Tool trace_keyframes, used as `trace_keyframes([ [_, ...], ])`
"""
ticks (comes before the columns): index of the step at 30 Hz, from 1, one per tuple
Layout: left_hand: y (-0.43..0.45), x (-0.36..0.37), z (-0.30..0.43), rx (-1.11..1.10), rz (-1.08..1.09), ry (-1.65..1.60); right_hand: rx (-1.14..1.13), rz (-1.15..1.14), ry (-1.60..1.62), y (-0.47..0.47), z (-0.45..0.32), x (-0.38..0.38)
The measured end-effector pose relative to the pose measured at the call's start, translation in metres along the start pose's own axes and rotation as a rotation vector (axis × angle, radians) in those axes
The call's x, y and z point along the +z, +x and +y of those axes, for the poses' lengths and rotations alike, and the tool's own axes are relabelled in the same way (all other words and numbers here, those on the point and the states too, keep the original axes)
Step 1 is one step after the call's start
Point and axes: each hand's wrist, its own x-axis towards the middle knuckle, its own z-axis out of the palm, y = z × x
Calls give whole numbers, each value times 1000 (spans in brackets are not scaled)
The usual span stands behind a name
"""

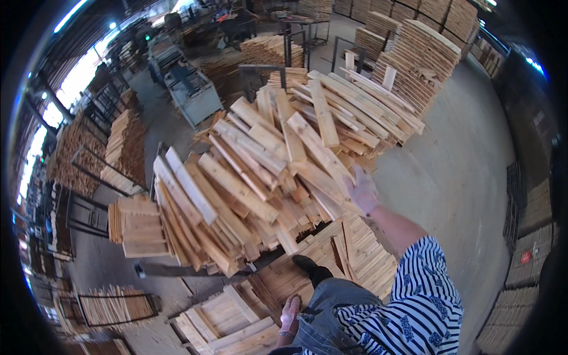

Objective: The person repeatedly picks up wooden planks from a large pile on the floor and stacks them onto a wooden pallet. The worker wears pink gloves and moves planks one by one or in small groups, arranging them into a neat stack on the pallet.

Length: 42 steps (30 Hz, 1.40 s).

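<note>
My right hand (363, 191), in a light knit glove, reaches out to the end of a long wooden board (317, 148) on a large loose heap of boards; its fingers touch the board, but whether they close on it cannot be told. My left hand (290, 313), also gloved, hangs low beside my apron, above the lower boards, with its fingers together and nothing visible in it. The heaped planks (239, 186) lie at mixed angles before me. Beneath and nearer to me are flatter layers of boards (368, 253), with one of my dark shoes (304, 264) on them.
Tall stacks of boards (412, 66) stand at the back right. A grey machine (191, 93) is at the back left. Black metal frames (262, 69) rise behind the heap, and a dark metal bar (177, 270) lies low at its left. More stacked wood (120, 306) sits at the lower left.
</note>
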Motion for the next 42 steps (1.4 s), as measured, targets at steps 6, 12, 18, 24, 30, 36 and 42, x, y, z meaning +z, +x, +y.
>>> trace_keyframes([
  [6, 50, 10, 95, -120, -5, -152, 302, -42, 162, 209, 9, 46],
  [12, 107, 9, 162, 97, 12, 342, 387, -327, 223, 243, 10, 71],
  [18, 175, 61, 233, 66, -140, -134, 138, -485, 146, 147, 20, 8],
  [24, 333, 122, 317, -24, -194, 237, -50, -203, -121, 106, -14, 63],
  [30, 334, 175, 358, -177, -155, -430, -73, -723, -309, 209, -64, 10],
  [36, 329, 229, 355, -175, -34, -600, 140, -552, 87, 262, -10, 91],
  [42, 320, 230, 359, -171, 176, -675, 65, -468, 180, 254, -46, 132],
])
